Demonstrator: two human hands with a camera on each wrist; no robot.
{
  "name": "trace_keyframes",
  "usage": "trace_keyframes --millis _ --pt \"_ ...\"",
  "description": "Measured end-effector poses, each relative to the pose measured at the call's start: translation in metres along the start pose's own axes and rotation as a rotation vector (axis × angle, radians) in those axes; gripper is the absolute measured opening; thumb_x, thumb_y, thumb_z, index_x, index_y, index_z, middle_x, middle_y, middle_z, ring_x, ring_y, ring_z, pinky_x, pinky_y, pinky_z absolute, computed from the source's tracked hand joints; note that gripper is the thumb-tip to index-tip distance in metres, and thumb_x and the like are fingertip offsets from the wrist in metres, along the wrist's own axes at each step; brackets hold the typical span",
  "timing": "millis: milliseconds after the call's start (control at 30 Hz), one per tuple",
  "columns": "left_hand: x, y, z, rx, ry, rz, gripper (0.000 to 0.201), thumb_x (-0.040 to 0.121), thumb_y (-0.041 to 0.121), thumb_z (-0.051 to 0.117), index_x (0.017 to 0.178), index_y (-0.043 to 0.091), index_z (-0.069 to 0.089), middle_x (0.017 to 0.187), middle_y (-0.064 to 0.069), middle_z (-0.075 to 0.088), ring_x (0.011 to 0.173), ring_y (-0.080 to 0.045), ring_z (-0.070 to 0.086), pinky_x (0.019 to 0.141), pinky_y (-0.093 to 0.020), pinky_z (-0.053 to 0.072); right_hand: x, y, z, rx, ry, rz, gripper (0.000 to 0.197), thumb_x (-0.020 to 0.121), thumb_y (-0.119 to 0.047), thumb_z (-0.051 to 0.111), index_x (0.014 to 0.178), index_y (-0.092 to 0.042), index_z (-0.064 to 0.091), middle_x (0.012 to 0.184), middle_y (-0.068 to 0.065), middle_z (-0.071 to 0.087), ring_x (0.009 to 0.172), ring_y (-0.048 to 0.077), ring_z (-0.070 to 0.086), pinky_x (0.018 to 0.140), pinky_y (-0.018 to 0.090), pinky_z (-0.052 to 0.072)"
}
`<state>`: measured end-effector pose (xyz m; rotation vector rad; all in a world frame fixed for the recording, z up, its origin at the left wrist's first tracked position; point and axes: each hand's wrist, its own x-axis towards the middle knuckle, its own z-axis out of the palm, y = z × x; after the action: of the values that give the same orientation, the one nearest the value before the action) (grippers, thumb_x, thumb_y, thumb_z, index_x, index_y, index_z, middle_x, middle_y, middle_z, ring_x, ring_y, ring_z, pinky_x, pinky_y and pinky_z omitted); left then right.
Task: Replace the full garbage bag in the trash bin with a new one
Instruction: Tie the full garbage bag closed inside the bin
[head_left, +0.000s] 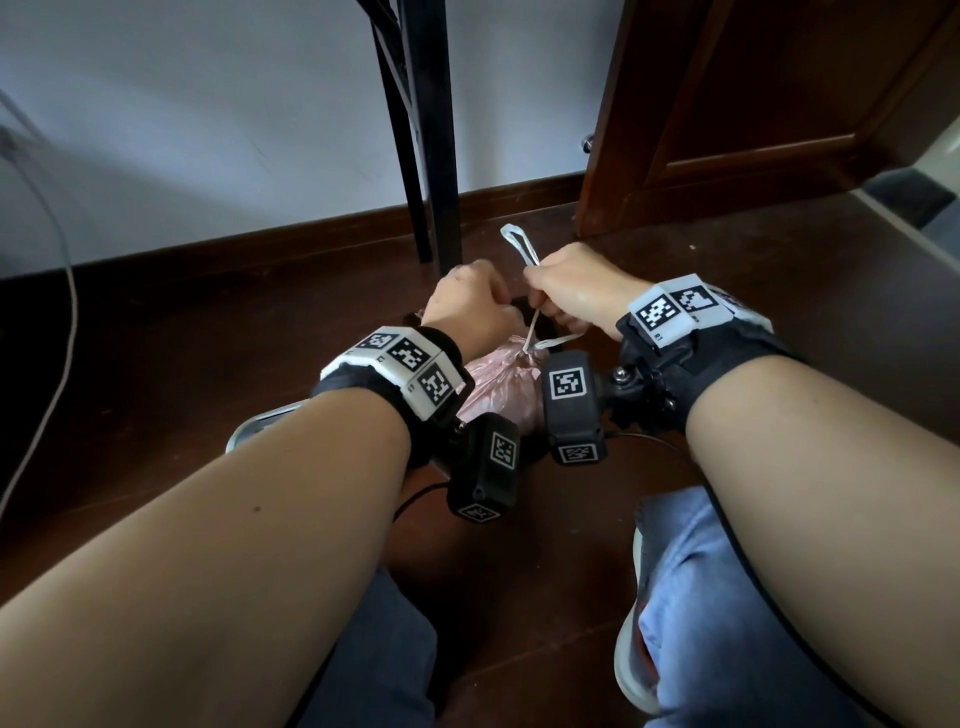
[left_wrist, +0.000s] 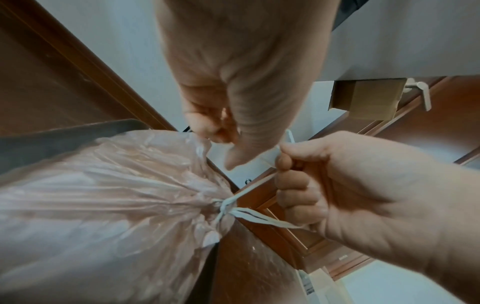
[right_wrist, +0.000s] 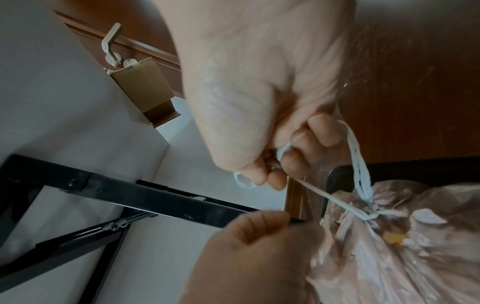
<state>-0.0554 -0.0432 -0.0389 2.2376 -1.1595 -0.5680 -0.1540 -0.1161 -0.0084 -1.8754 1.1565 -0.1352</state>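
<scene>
Pink garbage bag (left_wrist: 109, 205) cinched, right hand (right_wrist: 262, 98) gripping white drawstring (right_wrist: 345, 207), wrist views showing knot

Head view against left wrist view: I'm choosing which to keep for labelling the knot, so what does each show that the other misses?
Only the head view shows the drawstring's free loop rising above the right hand, the black table legs, and the person's knees. Only the left wrist view shows the knot cinching the bag's neck, with the right hand's fingers curled round the drawstring, and the cardboard box. Both show the pink garbage bag, both hands, including the left hand, and the brown door.
</scene>
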Motion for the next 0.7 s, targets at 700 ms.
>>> trace_keyframes --millis 700 --pt "-0.008 0.004 0.001 -0.05 -0.441 -0.021 0.023 0.093 0.024 0.057 0.072 0.024 0.047 0.071 0.008 0.051 0.061 0.0 0.046 0.037 -0.002 0.036 -0.002 -0.007 -0.005 0.718 -0.14 0.178 0.021 0.098 -0.004 0.04 0.081 -0.001 0.053 0.088 0.021 0.065 0.063 0.026 0.063 0.039 0.019 0.046"
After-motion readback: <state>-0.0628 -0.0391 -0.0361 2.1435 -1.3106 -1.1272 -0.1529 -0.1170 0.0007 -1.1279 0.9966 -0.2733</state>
